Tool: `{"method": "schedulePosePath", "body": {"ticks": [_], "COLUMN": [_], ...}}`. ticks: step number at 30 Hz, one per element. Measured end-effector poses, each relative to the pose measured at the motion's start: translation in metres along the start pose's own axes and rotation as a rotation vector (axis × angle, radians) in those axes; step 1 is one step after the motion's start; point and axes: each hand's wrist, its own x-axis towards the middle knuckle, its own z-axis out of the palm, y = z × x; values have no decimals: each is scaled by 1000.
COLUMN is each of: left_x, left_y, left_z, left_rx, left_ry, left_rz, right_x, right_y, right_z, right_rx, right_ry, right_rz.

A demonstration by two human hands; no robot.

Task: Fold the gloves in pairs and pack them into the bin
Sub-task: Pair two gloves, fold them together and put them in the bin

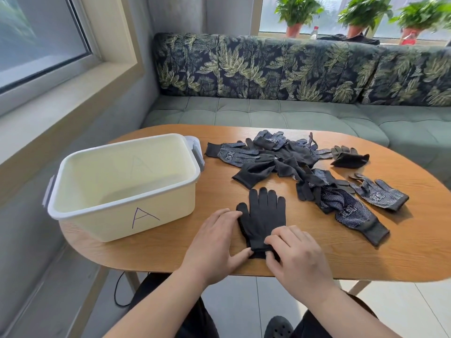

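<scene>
Black knit fabric, soft and light, is what the black glove (264,215) looks to be. It lies flat on the table (170,252) just before the person, fingers pointing away, cuff (259,251) toward the near edge. Whether a second glove lies under it cannot be told. The left hand (214,242) rests on the glove's left side with fingers fairly straight and the thumb stretched toward the cuff. The right hand (297,254) has its fingers curled and pinches the cuff.

Such cloth should bend anywhere and weigh next to nothing, but it may slide on the smooth wood and spring open once folded. The ribbed cuff is likely the firmest place to take hold.

The cuff lies close to the table's near edge, so a pull toward the body could drag it off. The bin (102,225) stands near on the left with bare wood between. The pile of gloves (288,157) crowds the far right.
</scene>
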Motion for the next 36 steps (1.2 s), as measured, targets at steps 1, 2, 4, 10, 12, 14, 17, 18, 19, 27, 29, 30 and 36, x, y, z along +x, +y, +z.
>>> {"method": "schedulePosePath", "body": {"ticks": [1,2,4,10,12,14,17,18,19,27,29,30,36], "left_x": [0,1,1,1,2,1,2,3,4,6,6,5,6], "left_y": [-1,-2,-4,-5,-4,-3,-4,-5,-5,-6,-6,-6,-8], "left_z": [0,2,4,6,5,5,8,9,9,4,4,4,4], "left_rx": [4,16,62,59,65,95,147,146,138,66,37,25,-46], "left_ry": [-1,-4,-16,-55,-52,-57,-83,-89,-102,-146,-126,-116,-44], "left_rz": [7,14,26,38,55,69,68,60,50,11,-8,-12,-5], "right_x": [-2,-3,-5,0,11,23,39,46,56,109,114,115,104], "right_y": [0,-1,-3,-11,-11,-9,-7,-7,-8,-21,-20,-19,-4], "right_z": [1,2,3,-4,-3,2,12,13,12,31,40,43,61], "right_rx": [3,4,8,61,107,142,92,49,4,-98,-111,-106,-79], "right_ry": [-7,-13,-19,-32,-27,-57,-227,-285,-331,-623,-585,-559,-550], "right_rz": [12,25,53,130,176,235,321,359,402,494,509,504,461]}}
